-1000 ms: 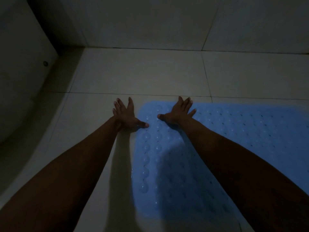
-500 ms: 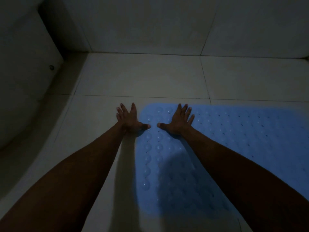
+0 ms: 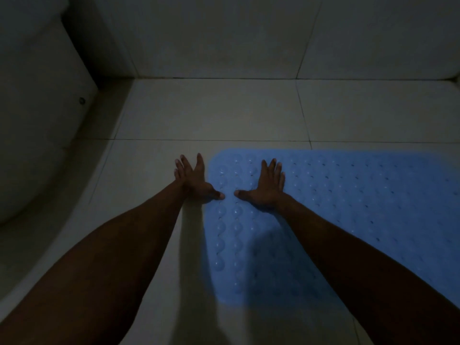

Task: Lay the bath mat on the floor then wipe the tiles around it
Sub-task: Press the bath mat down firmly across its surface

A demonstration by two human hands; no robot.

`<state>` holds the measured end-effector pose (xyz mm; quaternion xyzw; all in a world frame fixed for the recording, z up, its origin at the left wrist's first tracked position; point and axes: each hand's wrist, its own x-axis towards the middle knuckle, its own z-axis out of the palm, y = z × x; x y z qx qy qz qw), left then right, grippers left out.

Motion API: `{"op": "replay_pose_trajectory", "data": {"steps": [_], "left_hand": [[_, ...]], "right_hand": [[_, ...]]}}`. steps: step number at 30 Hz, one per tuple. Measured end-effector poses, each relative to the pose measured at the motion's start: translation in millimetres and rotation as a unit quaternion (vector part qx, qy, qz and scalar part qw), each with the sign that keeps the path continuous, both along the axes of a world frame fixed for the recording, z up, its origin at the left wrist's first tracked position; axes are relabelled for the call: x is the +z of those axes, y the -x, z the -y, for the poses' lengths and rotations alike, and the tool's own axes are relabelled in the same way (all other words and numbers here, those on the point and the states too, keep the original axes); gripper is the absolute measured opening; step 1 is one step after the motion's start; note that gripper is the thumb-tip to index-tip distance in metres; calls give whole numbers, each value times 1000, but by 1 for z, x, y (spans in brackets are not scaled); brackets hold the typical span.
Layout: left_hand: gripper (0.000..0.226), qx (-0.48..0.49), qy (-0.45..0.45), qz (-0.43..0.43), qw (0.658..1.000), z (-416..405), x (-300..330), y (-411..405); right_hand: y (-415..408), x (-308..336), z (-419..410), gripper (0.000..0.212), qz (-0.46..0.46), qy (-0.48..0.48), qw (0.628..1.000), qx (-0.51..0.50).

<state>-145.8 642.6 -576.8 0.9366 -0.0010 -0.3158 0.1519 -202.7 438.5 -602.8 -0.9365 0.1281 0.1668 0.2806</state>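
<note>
A white curved fixture (image 3: 27, 135) fills the floor's left edge in dim light. The left hand (image 3: 193, 179) lies flat on the floor tiles (image 3: 211, 110) just beside the bath mat's left edge, fingers straight and slightly spread, thumb reaching onto the mat. The right hand (image 3: 267, 188) presses flat on the blue bath mat (image 3: 361, 202), fingers straight and close together, near its far left corner; the mat lies spread toward the floor's right edge.

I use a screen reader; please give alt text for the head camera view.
Two bare hands press flat near the corner of a blue dimpled rubber bath mat on pale floor tiles: right hand on it, left hand at its edge.
</note>
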Motion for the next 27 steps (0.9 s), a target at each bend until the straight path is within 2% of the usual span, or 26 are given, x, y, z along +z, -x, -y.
{"op": "replay_pose_trajectory", "data": {"steps": [5, 10, 12, 16, 19, 23, 27], "left_hand": [[150, 19, 1, -6, 1000, -1, 4, 4], [155, -18, -6, -29, 999, -9, 2, 19], [156, -34, -4, -25, 999, -12, 1, 25], [150, -50, -10, 5, 999, -14, -2, 33], [139, -86, 3, 16, 996, -13, -8, 40], [139, -98, 5, 5, 995, -9, -7, 33], [141, -109, 6, -2, 994, -13, -11, 31]], "right_hand": [[4, 13, -7, 139, -45, 16, 999, -5], [14, 18, -17, 144, -76, 24, 990, -113], [22, 12, -16, 143, -58, 11, 990, -127], [35, 1, -16, 135, -15, 21, 996, -85], [32, 10, -10, 147, -70, -1, 996, -56], [33, 21, -7, 154, -112, 0, 993, -22], [44, 16, -14, 143, -61, 5, 998, -22]]}}
